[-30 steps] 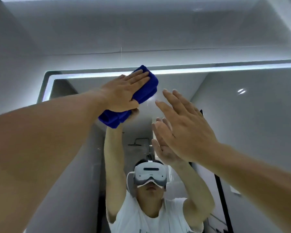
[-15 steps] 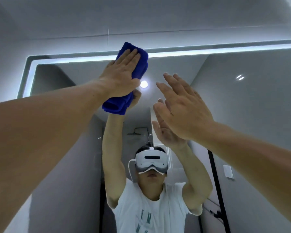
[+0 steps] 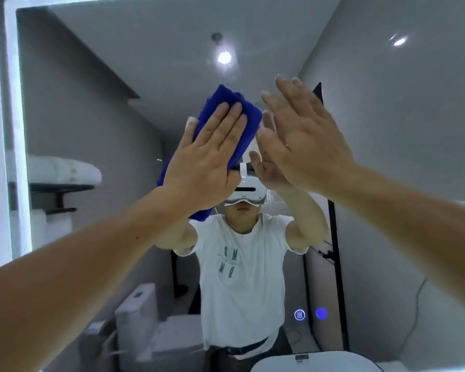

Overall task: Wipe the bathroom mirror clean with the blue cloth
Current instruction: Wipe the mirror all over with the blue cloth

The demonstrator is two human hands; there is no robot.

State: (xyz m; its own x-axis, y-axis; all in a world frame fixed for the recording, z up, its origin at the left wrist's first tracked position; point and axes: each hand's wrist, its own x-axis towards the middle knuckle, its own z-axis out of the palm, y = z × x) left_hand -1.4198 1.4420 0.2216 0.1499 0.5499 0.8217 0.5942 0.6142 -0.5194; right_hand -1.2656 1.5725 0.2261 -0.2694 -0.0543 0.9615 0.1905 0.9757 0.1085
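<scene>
Mid-frame, the left hand (image 3: 204, 159) presses flat, fingers straight, pinning the folded blue terry cloth (image 3: 227, 124) to the lit-edged wall mirror (image 3: 387, 130); the right hand (image 3: 304, 140), spread, likely steadies him.

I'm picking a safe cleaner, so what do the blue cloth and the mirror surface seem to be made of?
Blue cloth: looks like soft microfibre or terry, folded thick, with a fuzzy, matte nap along its edges; the exact fibre is not certain. The left hand presses it flat.

Mirror: smooth, glossy glass giving a sharp reflection, with a frosted lit strip along its edge and two glowing touch icons low in the glass.
</scene>
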